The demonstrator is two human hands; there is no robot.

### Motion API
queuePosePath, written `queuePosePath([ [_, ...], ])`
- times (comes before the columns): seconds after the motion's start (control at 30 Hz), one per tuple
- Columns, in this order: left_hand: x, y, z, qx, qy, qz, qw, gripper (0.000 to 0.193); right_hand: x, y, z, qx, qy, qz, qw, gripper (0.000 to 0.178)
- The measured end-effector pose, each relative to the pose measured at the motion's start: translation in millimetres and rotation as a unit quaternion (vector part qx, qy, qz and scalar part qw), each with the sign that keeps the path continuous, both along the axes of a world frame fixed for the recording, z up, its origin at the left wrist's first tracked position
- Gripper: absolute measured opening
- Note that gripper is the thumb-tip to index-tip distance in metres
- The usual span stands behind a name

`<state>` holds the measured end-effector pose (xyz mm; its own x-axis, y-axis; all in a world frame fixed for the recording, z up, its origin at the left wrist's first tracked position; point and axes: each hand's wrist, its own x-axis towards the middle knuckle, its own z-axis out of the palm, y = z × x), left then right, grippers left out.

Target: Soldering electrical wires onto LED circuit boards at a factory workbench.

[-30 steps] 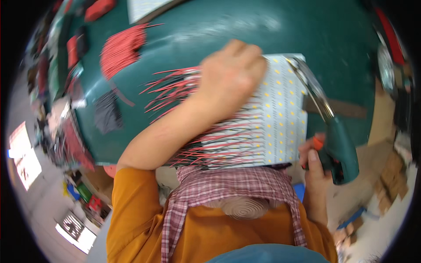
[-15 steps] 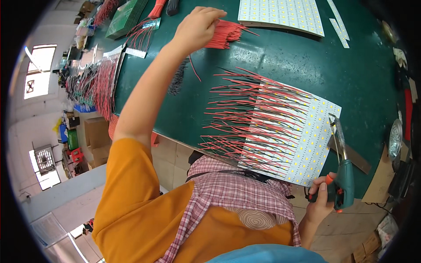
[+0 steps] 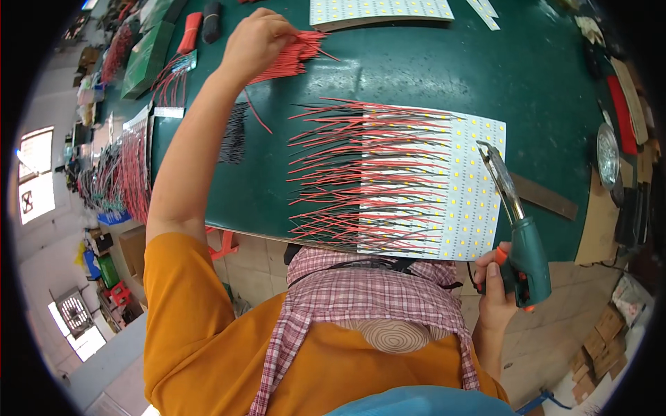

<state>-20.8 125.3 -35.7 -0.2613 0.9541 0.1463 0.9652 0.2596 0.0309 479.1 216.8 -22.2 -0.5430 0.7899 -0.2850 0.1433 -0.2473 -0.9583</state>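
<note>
My left hand (image 3: 258, 43) is over a pile of cut red wires (image 3: 298, 57) at the far left, its fingers bent together; whatever is between them is hidden. My right hand (image 3: 494, 284) grips a green soldering gun (image 3: 531, 260) with an orange trigger. The gun's metal tip hangs over a white LED panel (image 3: 479, 180) at the table's near edge. Rows of red and black wires (image 3: 388, 166) lie across the panel's left part, their ends reaching past its left side. A pile of short black wires (image 3: 234, 135) lies below my left forearm.
More LED panels (image 3: 381, 12) are stacked at the far edge of the green table (image 3: 416, 76). Wired strips (image 3: 132, 163) lie at the left. A flat brown bar (image 3: 548, 197) lies right of the panel, near a round metal dish (image 3: 608, 156).
The view has shifted, so the table's things sit farther left and the panel looks straighter. My left hand stays at the red wires; the soldering gun stays in my right hand over the panel.
</note>
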Motion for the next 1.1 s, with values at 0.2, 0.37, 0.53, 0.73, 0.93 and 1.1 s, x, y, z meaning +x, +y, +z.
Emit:
queuePosePath([
  [0.2, -2, 3, 6, 0.036, -0.014, 0.005, 0.999, 0.012, 0, 5, -2, -0.005, 0.012, 0.012, 1.000, 0.035],
  [0.37, 10, 13, 25, 0.007, 0.087, -0.118, 0.989, 0.010, -1, 8, -4, -0.020, 0.007, 0.012, 1.000, 0.035],
  [0.53, 64, 44, 57, -0.153, 0.316, -0.232, 0.907, 0.007, -2, 10, -7, -0.030, 0.005, 0.018, 0.999, 0.035],
  [0.73, 95, 65, 28, -0.311, 0.454, -0.261, 0.793, 0.006, -3, 9, -3, -0.032, 0.020, 0.022, 0.999, 0.031],
  [0.93, 97, 64, 48, -0.128, 0.151, -0.207, 0.958, 0.012, 7, 7, -11, -0.002, 0.020, 0.023, 1.000, 0.037],
  [1.1, 173, 77, 30, 0.015, -0.067, -0.138, 0.988, 0.020, -10, 25, 5, -0.074, 0.022, 0.024, 0.997, 0.021],
])
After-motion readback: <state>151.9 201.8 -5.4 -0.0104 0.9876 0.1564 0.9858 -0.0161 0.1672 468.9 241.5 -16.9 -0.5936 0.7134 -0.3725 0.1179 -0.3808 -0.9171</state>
